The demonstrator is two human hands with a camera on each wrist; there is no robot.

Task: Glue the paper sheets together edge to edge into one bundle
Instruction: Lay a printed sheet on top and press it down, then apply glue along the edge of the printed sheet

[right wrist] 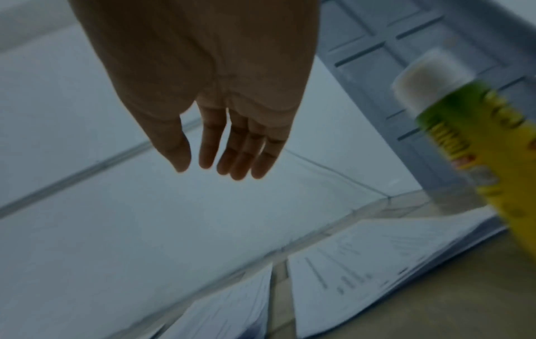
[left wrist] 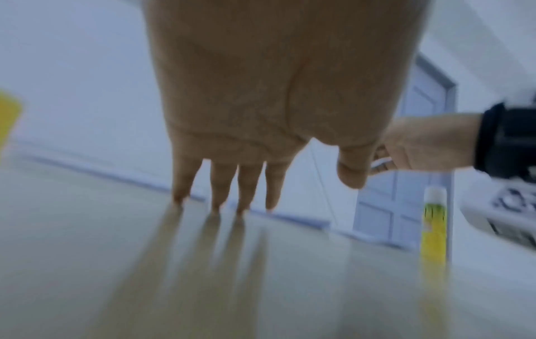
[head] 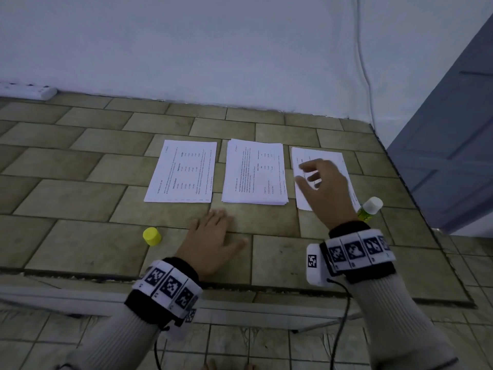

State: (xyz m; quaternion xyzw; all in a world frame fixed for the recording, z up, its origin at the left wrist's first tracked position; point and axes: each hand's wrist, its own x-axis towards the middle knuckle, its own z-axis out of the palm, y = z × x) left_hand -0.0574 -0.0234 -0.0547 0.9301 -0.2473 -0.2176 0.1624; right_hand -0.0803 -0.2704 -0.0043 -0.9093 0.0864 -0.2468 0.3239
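The fingers (head: 309, 166) of the right hand (head: 324, 188) hang spread and loosely bent, holding nothing, above the right-hand paper stack (head: 301, 198), while the left hand (head: 213, 239) lies flat with straight fingers (left wrist: 220, 188) pressed to the tiled table (head: 80, 198), just in front of the gap between the other two stacks; it too has hold of nothing. Three lots of printed sheets lie in a row, near one another but not touching: the left stack (head: 184, 172), the middle stack (head: 254, 173) and the right-hand one, partly hidden under the raised hand. How many sheets each holds cannot be counted, though the edges of the middle one show several layers. One glue stick (head: 369, 208) stands upright just beside the near right corner of the right-hand stack, its white glue tip bare, and one yellow cap (head: 152, 236) sits well apart from it, to the left of the left hand. The work appears to be at an early stage: the stick is uncapped and ready, yet the three stacks still lie separate with bare table between them, no joined edges can be seen, and the gluing and the gathering into a single bundle seem to remain ahead.
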